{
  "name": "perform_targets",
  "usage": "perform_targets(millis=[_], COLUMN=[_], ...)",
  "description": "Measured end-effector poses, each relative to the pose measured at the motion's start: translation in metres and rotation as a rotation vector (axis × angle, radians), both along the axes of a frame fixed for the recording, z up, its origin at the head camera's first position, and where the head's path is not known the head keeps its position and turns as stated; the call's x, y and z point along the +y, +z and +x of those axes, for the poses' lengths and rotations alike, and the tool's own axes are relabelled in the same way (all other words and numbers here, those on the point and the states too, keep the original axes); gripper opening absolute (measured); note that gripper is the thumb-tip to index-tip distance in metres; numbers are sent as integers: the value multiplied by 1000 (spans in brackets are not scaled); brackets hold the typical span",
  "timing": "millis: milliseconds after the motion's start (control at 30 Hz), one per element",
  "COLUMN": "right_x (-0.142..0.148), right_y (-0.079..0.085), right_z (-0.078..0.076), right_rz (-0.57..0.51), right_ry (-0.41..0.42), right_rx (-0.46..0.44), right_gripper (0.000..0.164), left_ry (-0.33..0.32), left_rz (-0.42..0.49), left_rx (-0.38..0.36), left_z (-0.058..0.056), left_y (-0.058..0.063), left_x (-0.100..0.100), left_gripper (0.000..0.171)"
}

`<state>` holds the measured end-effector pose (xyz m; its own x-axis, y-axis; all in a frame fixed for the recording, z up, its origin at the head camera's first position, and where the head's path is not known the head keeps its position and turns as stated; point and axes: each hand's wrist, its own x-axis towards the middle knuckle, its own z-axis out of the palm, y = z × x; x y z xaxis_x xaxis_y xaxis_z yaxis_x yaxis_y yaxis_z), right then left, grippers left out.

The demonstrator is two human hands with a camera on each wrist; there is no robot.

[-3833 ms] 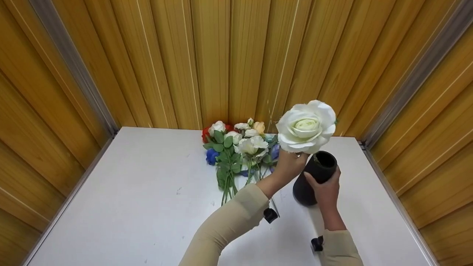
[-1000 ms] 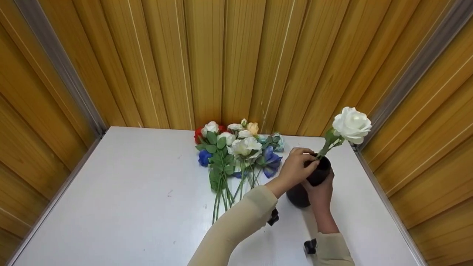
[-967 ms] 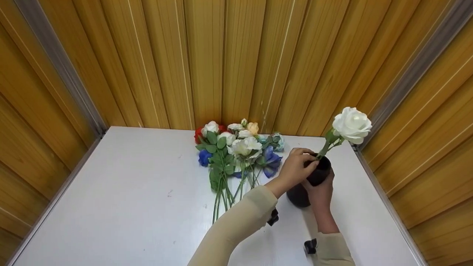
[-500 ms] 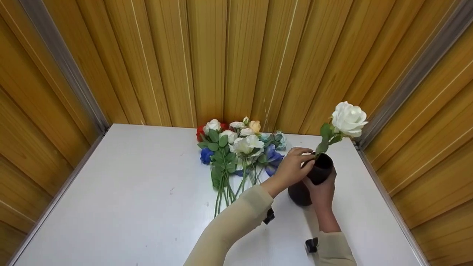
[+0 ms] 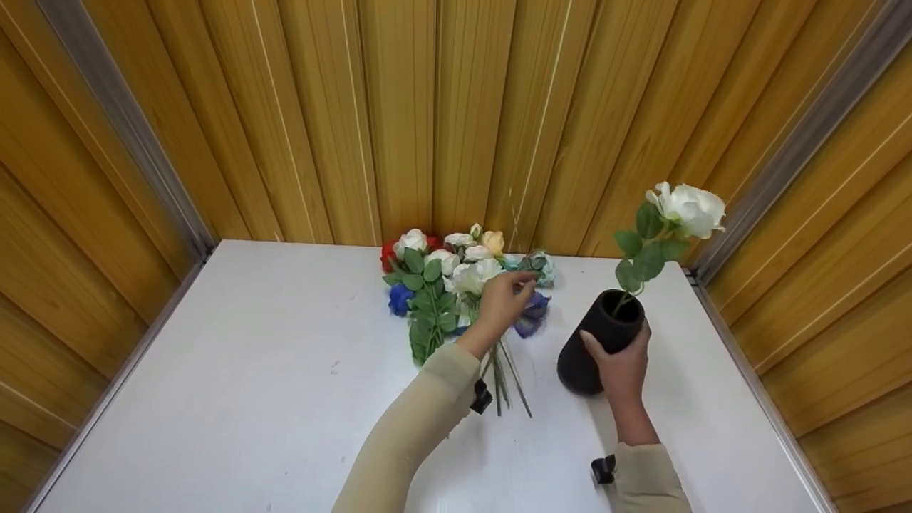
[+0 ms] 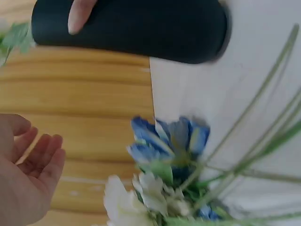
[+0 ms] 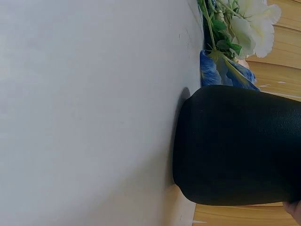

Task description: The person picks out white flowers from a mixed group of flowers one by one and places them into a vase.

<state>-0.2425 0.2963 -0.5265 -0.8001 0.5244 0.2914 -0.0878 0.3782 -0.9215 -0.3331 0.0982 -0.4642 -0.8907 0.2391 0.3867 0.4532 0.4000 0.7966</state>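
My right hand (image 5: 625, 362) grips a black vase (image 5: 593, 349) near its top, thumb across the near side. A white rose (image 5: 690, 209) with green leaves stands in the vase, leaning right, its stem inside the mouth. My left hand (image 5: 503, 303) is over the pile of flowers, fingers loosely bent and holding nothing; the left wrist view shows the same hand (image 6: 29, 169) with air between its fingers. Under and beside it lie white flowers (image 5: 467, 276), a blue-purple flower (image 5: 533, 313) and several green stems (image 5: 501, 377).
More flowers lie at the back middle of the white table (image 5: 271, 385): a red one (image 5: 388, 256), a blue one (image 5: 400, 299), a peach one (image 5: 493, 242) and a pale blue one (image 5: 543, 268). Wood-patterned panels (image 5: 399, 121) wall in the back and sides.
My left hand has let go of the white rose's stem and moved left from the vase mouth to over the flower pile. The rose now stands in the vase unheld; my right hand keeps its grip.
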Motion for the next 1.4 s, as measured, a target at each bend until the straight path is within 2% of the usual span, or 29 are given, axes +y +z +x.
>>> perform_targets(millis=[100, 267, 333, 400, 567, 700, 900, 1033, 1267, 1400], right_x=[0, 0, 0, 0, 0, -1, -1, -1, -1, -1], right_y=[1, 2, 1, 1, 1, 1, 1, 1, 0, 0], right_z=[1, 2, 2, 3, 3, 3, 2, 1, 1, 1], right_rz=[-4, 1, 3, 2, 4, 5, 0, -4, 8, 14], right_ry=[8, 18, 17, 16, 6, -1, -4, -1, -2, -7], right_rx=[-9, -36, -44, -40, -39, -48, -42, -36, -37, -23], right_gripper=[102, 103, 104, 104, 103, 103, 103, 103, 103, 102], left_ry=[90, 152, 164, 184, 209, 227, 259, 277, 324, 330], left_rz=[77, 197, 198, 148, 24, 24, 18, 7, -76, -76], left_rx=[-138, -373, -436, -471, -505, -511, -499, -495, -528, -553], left_z=[-10, -17, -18, -18, -20, -24, -26, -26, -26, -26], left_y=[-7, -24, -32, -39, -52, -59, -64, -66, -64, -64], left_x=[-18, -41, -46, -48, -46, -41, -38, -38, -36, -36], left_gripper=[23, 22, 20, 19, 18, 18, 39, 45, 35, 28])
